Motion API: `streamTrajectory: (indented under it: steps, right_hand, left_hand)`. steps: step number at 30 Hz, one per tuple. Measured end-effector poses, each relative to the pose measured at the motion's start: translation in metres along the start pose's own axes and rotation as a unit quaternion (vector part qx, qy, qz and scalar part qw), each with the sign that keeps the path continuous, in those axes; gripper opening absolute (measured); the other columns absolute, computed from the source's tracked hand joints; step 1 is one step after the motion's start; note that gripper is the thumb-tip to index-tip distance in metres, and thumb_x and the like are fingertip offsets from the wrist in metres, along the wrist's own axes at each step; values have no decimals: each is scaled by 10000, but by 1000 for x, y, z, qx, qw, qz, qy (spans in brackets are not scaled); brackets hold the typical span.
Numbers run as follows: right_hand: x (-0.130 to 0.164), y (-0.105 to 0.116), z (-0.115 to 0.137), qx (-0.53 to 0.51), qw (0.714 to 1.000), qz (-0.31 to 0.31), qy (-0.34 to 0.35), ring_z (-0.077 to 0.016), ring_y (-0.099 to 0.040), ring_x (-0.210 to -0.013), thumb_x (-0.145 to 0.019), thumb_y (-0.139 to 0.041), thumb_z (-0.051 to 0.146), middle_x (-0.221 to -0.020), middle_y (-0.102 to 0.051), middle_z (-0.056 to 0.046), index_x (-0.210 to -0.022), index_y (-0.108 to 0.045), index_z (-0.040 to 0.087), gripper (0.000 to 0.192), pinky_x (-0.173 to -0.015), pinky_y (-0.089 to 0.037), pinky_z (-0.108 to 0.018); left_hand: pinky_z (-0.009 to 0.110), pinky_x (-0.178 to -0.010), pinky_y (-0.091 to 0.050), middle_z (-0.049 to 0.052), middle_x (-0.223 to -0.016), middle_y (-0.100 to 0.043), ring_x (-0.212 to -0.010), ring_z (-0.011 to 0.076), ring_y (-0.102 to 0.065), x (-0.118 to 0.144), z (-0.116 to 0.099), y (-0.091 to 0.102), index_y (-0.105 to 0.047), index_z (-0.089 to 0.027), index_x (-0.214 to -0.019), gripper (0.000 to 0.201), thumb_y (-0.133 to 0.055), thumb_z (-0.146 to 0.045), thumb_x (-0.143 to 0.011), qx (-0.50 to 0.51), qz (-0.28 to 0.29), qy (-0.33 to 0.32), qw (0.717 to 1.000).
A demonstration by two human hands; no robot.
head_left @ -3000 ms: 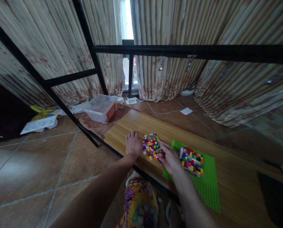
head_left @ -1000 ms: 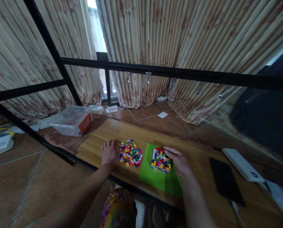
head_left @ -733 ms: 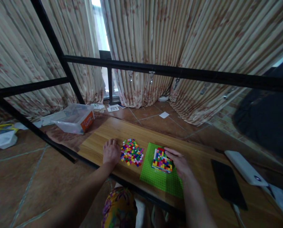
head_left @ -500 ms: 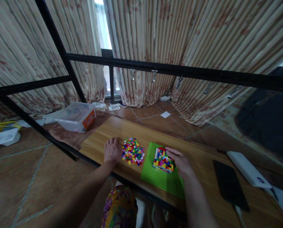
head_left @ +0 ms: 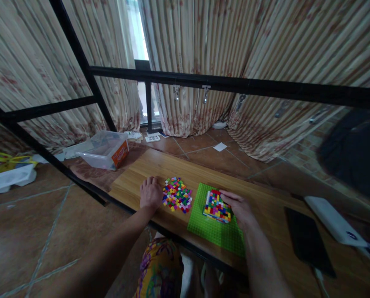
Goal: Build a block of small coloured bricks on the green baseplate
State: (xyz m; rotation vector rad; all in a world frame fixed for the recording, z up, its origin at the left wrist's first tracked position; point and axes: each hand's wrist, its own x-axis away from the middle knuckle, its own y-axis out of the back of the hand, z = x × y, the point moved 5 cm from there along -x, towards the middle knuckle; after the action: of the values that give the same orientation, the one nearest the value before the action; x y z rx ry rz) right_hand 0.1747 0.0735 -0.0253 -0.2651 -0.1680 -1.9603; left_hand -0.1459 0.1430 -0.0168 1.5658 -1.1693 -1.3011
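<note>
A square block of small multicoloured toy bricks (head_left: 216, 207) stands on a green studded baseplate (head_left: 203, 225). At its right side is my right hand (head_left: 239, 207), with fingers closed against the far right corner; the underside of this grip is hidden. To the left, a heap of loose coloured bricks (head_left: 177, 194) lies spread on the wooden tabletop (head_left: 160, 163). My left hand (head_left: 150, 193) rests palm down just left of the heap, fingers lying on the wood and slightly bent, with no brick visible in it.
A black phone (head_left: 309, 240) with a cable and a white power bank (head_left: 333, 221) lie at the right. Beyond the table's left end sits a clear plastic box (head_left: 104, 151) with an orange label. A black metal rail (head_left: 222, 80) crosses ahead, before striped curtains (head_left: 203, 37).
The whole view has shifted slightly, so things appear a little further right and higher. Both hands keep nearly the same places relative to the bricks and baseplate.
</note>
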Motion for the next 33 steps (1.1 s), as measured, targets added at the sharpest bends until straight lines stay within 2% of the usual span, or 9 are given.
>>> streamTrajectory:
  steps: [9,13,15,17,19,21,24,27,33]
  right_hand:
    - [4,1,3,-25,1000,13,-1,-195,-674,-798,-544,-828,393,-863,-761,-21,-908,-764,237,400,-776,-497,-333]
    - [4,20,11,-78,991,-97,45,-203,-664,-898,-561,-813,387,-929,-749,-37,-949,-741,230,424,-786,-483,-328]
    - [9,26,21,-71,977,-176,103,-198,-658,-847,-587,-790,403,-901,-739,-49,-918,-738,209,388,-739,-479,-322]
    - [20,20,33,-51,960,-212,174,-178,-639,-770,-629,-763,423,-857,-728,-46,-877,-736,198,336,-701,-473,-313]
    - [34,-2,43,-18,963,-159,216,-165,-620,-720,-653,-755,413,-805,-720,-30,-833,-735,204,277,-696,-472,-310]
    - [49,-33,46,43,972,-39,226,-167,-607,-683,-702,-721,408,-751,-710,-22,-798,-735,215,217,-671,-465,-307]
    - [73,-80,40,179,938,140,260,-177,-611,-692,-775,-662,319,-749,-702,-18,-778,-735,233,113,-661,-441,-297]
    - [85,-102,27,315,885,185,289,-173,-609,-711,-822,-601,232,-760,-684,-16,-767,-714,235,126,-673,-418,-287]
    - [89,-117,12,484,810,163,288,-171,-618,-800,-850,-561,164,-843,-668,-36,-785,-673,201,135,-724,-394,-263]
  left_hand:
    - [399,-929,-411,127,-1171,-602,-1089,277,-521,-1,0,-1,-604,-164,-1148,345,-356,-202,-912,-2,5,3,1000]
    - [405,-935,-404,130,-1170,-597,-1097,282,-513,-1,0,-1,-608,-163,-1143,340,-367,-203,-906,3,2,3,1000]
    - [410,-929,-405,133,-1163,-597,-1090,281,-514,-1,-1,-1,-605,-163,-1151,342,-371,-204,-905,9,5,5,1000]
    - [412,-928,-406,133,-1165,-596,-1086,279,-514,0,-1,-2,-601,-165,-1159,344,-372,-205,-907,14,8,6,1000]
    - [411,-930,-405,129,-1172,-594,-1088,280,-512,0,-1,-2,-601,-165,-1156,338,-378,-205,-906,15,8,5,1000]
    - [409,-931,-405,127,-1176,-593,-1093,281,-510,1,-1,-1,-604,-164,-1148,334,-378,-202,-907,14,5,5,1000]
    - [409,-929,-404,133,-1163,-595,-1098,281,-506,1,-2,-1,-606,-160,-1143,338,-363,-193,-911,14,4,8,1000]
    - [408,-925,-405,134,-1157,-596,-1093,279,-504,2,-2,-1,-607,-161,-1132,329,-366,-200,-911,11,10,9,1000]
    - [394,-928,-403,122,-1157,-598,-1078,273,-513,2,-2,-2,-599,-169,-1139,317,-393,-196,-900,0,1,5,1000]
